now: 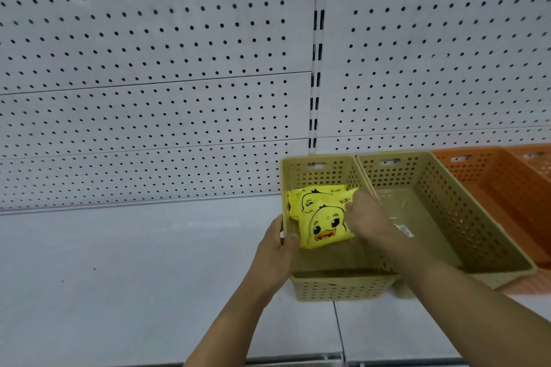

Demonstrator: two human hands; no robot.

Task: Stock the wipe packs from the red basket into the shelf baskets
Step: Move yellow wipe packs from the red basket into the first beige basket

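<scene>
White shelf [149, 262] carries a tan basket [320, 177]; the left hand [275, 247] grips its left wall, the right hand [365, 211] holds a yellow wipe pack [322, 226] inside it.

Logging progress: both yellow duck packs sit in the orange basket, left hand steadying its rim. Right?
No. The head view shows both yellow duck packs in the leftmost basket, which is tan, not orange; the left hand does hold its rim.

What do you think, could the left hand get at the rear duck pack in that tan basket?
Probably yes. The left hand grips the tan basket's left wall beside the rear duck pack; the basket is open-topped, and the right hand holds the front pack farther right. It would have to let go.
</scene>
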